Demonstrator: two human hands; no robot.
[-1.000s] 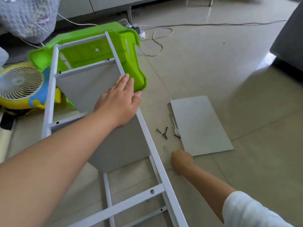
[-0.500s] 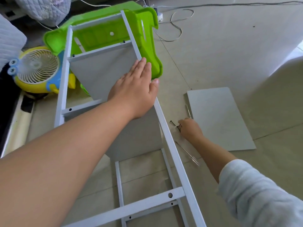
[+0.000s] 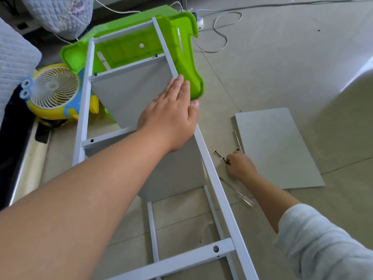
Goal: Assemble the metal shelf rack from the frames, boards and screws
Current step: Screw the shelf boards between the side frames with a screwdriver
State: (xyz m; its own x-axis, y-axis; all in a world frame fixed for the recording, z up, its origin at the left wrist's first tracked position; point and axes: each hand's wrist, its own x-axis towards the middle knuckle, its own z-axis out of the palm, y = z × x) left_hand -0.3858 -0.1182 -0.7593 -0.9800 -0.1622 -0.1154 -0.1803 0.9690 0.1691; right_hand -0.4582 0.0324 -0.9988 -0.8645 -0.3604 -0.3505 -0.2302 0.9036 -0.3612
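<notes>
The right hand [image 3: 239,165] has moved from the clear-handled screwdriver [image 3: 237,191], now lying on the floor, up to the small dark screws [image 3: 221,156] beside the loose grey rectangular board [image 3: 276,148]; its curled fingers seem to pinch one (I cannot be certain). The left hand [image 3: 171,116] stays flat, fingers straight, pressing the white metal frame rail [image 3: 214,176] and fitted grey board [image 3: 129,93]. Likely another fastening follows.

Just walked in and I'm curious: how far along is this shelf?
Done: one board sits in the white frame, with screws at its upper corners. In hand: the left hand rests on the frame while the right hand picks at loose screws. Left: the spare board lies unfitted, and a crossbar hole is empty.
</notes>
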